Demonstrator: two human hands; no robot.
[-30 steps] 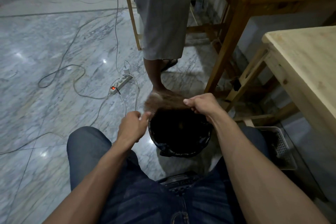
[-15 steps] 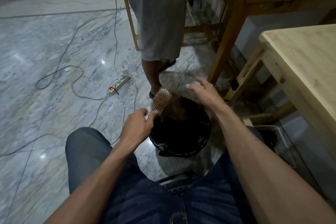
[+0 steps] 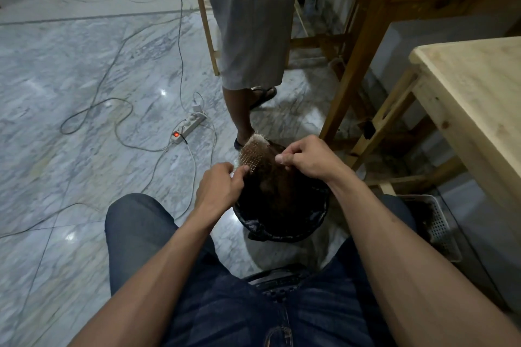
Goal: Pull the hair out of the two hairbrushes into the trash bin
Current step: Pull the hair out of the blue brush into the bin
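Note:
I sit over a black-lined trash bin (image 3: 282,235) on the floor between my knees. My left hand (image 3: 220,186) grips the handle of a hairbrush (image 3: 253,153), whose bristled head points up and away over the bin's far left rim. My right hand (image 3: 307,159) is just right of the brush head, thumb and fingers curled and pinching brown hair (image 3: 270,177) that hangs down into the bin. A second hairbrush is not visible.
A person's leg (image 3: 239,113) stands right behind the bin. A power strip (image 3: 189,127) and loose cables lie on the marble floor to the left. A wooden table (image 3: 473,87) is at right, and a white basket (image 3: 439,222) sits by my right knee.
My right hand let go of a tuft of hair over the bin, opened, then came back to the brush head with fingers pinched. The left hand kept hold of the brush.

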